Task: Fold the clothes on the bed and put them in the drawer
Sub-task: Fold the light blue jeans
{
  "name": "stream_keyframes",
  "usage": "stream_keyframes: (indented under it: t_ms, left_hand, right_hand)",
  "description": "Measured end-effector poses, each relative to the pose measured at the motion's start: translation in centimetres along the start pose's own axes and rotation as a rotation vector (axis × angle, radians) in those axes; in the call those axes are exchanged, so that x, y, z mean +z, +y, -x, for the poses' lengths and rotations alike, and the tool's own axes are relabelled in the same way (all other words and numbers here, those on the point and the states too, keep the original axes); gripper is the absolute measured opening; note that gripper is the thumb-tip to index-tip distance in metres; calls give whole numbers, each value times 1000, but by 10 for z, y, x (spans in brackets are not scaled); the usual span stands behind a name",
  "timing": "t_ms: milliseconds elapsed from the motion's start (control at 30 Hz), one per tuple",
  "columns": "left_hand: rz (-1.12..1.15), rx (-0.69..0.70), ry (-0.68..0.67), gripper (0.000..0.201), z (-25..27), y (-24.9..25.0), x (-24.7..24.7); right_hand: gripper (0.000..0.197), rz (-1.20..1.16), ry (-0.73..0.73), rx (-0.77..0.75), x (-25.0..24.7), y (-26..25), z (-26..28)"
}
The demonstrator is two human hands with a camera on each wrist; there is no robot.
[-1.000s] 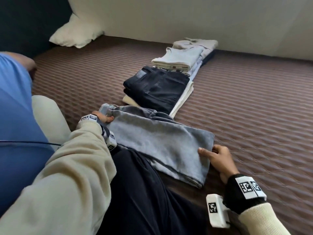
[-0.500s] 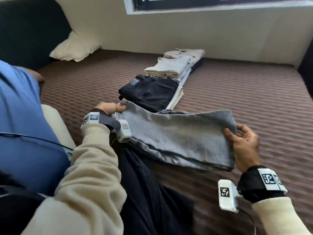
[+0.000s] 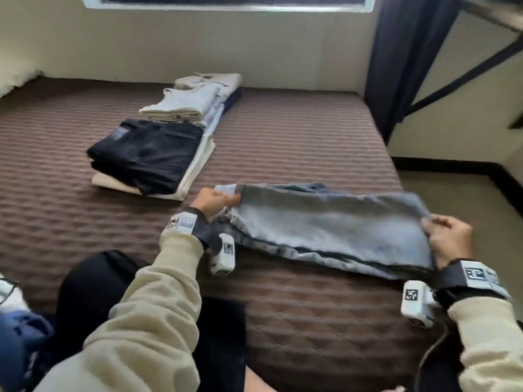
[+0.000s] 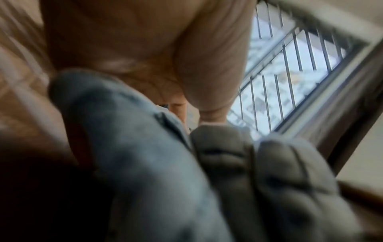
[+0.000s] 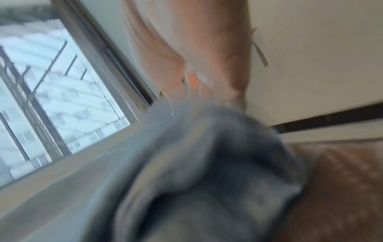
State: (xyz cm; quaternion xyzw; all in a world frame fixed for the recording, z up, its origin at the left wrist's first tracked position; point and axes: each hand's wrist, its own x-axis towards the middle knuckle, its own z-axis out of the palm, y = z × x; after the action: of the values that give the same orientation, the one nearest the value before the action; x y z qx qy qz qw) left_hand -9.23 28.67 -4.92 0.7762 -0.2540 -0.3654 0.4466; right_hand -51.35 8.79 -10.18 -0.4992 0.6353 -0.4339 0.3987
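Pale grey-blue folded denim jeans (image 3: 334, 230) lie across the near right of the brown quilted bed (image 3: 283, 131), long axis left to right, spanning the gap between the two hands. Left hand (image 3: 213, 200) pinches the left end, right hand (image 3: 448, 239) is curled round the right end at the bed's right edge; hands well apart, each clamped on cloth, neither nearer. No drawer in view; far left on the bed, apart from the jeans, a row of folded stacks: black trousers on cream cloth (image 3: 147, 154), then pale folded tops (image 3: 192, 101) beyond.
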Motion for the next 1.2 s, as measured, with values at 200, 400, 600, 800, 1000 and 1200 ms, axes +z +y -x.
stream_keyframes:
  t_ms: [200,400,600,800,1000,1200]
  left_hand:
    - [14,8,16,8,-17,-49,-10]
    - [27,42,100,13,-22,-57,-8]
    - [110,-73,11,32,-23,-67,-13]
    - [108,-102,5,31,-23,-73,-11]
    - [159,-115,-10,22,-21,-68,-5]
    - [217,-165,-3,22,-27,-71,-6]
  right_hand:
    - [20,438,189,-117,7,8,12]
    - [9,414,-20,-466,70,-48,30]
    - [25,470,-377,-437,137,-80,38]
    - [38,853,-467,-333,175,-89,32]
    - [24,781,-255,-287,185,-103,25]
    - [22,577,-99,-424,186,-108,56]
